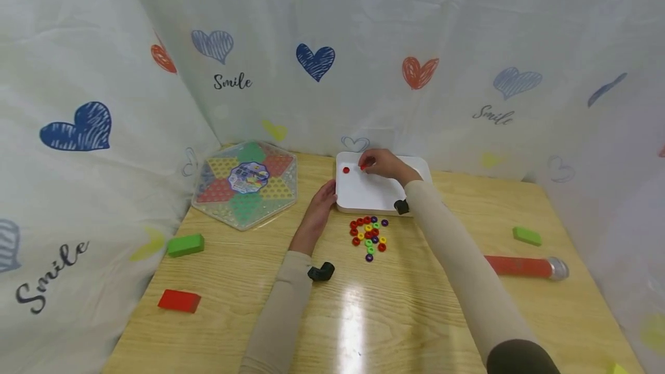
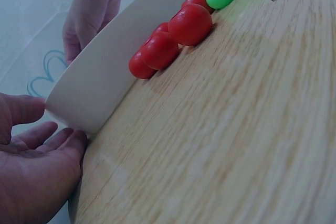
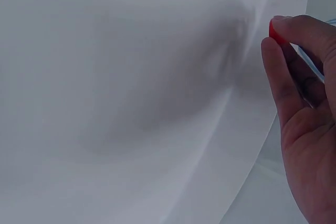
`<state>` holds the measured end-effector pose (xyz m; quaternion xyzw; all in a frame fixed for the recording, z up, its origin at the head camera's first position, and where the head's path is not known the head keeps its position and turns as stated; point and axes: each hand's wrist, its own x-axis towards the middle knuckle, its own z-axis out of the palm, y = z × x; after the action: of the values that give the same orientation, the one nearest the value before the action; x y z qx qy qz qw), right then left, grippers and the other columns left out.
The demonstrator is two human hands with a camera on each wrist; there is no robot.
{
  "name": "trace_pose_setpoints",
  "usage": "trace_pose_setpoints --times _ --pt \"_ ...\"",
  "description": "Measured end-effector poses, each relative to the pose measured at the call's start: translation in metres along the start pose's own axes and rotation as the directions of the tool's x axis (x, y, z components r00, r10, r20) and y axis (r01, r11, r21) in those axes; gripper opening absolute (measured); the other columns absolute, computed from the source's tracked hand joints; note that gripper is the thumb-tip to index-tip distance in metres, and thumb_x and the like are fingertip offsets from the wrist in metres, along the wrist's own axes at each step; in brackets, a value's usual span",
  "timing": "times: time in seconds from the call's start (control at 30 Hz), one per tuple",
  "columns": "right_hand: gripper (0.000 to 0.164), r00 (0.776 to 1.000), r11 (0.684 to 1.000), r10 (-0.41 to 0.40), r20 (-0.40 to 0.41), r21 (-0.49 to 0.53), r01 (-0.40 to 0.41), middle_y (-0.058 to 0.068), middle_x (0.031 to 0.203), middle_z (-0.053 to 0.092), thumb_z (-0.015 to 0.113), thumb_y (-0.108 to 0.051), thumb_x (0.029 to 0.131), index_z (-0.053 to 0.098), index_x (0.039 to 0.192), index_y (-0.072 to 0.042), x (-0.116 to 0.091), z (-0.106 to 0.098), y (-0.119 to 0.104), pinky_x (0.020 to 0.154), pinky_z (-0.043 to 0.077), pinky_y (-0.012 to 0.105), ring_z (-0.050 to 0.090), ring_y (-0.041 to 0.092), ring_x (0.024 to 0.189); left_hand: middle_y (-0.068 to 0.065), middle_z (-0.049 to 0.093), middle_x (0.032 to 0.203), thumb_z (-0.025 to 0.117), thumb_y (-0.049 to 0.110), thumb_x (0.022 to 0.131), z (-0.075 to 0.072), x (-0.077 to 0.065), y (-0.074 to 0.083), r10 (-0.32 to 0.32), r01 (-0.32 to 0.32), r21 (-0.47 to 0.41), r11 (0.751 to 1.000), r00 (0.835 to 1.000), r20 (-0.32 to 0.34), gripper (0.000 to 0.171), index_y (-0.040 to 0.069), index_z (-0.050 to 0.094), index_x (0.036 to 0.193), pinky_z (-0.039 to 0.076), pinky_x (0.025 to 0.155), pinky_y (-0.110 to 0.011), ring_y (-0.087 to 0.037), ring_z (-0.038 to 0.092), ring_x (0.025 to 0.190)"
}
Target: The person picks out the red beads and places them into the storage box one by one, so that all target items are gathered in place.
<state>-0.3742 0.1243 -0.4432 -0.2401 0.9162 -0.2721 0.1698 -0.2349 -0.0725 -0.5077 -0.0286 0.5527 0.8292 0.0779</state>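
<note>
My right hand (image 1: 384, 165) is over the back left part of a white tray (image 1: 363, 192), pinching a red bead (image 3: 276, 32) between thumb and fingertips. Another red bead (image 1: 346, 170) lies on the tray floor, left of the pinched one. My left hand (image 1: 320, 204) rests against the tray's left side. In the left wrist view, its thumb and relaxed fingers touch the tray wall (image 2: 105, 72) at the corner. In front of the tray, a loose group of red, yellow, green and purple beads (image 1: 368, 235) lies on the wooden table (image 1: 249, 281).
A hexagonal Chinese checkers board (image 1: 223, 209) lies at the back left. Green (image 1: 185, 245) and red (image 1: 179, 300) blocks sit at the left. On the right are a red tube (image 1: 519, 266) with a silvery end and another green block (image 1: 527, 235). White printed sheeting (image 1: 363, 27) hangs behind.
</note>
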Motion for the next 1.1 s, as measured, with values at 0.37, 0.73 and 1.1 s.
trace_pose_setpoints --times 0.37,0.73,1.1 --pt "0.014 0.997 0.996 -0.051 0.05 -0.076 0.055 0.006 0.101 0.065 0.069 -0.002 0.086 0.069 0.099 -0.008 0.013 0.013 0.003 0.092 0.05 0.036 0.057 0.022 0.097 -0.017 0.029 0.155 0.038 0.0 0.1 0.0 0.0 -0.002 -0.01 0.01 0.006 1.0 1.0 0.0 0.05 0.002 0.03 0.15 0.02 0.119 -0.041 -0.027 0.026 0.144" --pt "0.026 0.998 0.995 -0.023 0.062 -0.094 0.029 0.01 0.109 0.064 0.068 -0.004 0.087 0.066 0.113 -0.006 0.002 0.008 -0.008 0.094 0.05 0.039 0.057 0.025 0.102 -0.016 0.028 0.156 0.038 0.002 0.101 0.001 -0.003 -0.004 -0.01 0.009 0.028 1.0 1.0 0.007 0.05 0.003 0.028 0.15 0.02 0.119 -0.041 -0.027 0.024 0.145" --pt "0.033 0.994 0.994 -0.11 0.026 -0.015 0.111 0.009 0.122 0.061 0.065 -0.009 0.092 0.062 0.124 -0.007 -0.033 0.001 -0.013 0.095 0.051 0.039 0.058 0.024 0.109 -0.009 0.032 0.155 0.041 0.006 0.102 -0.002 0.003 -0.004 -0.029 0.031 0.072 0.997 0.999 -0.026 0.049 0.009 0.032 0.15 0.023 0.119 -0.037 -0.021 0.027 0.144"
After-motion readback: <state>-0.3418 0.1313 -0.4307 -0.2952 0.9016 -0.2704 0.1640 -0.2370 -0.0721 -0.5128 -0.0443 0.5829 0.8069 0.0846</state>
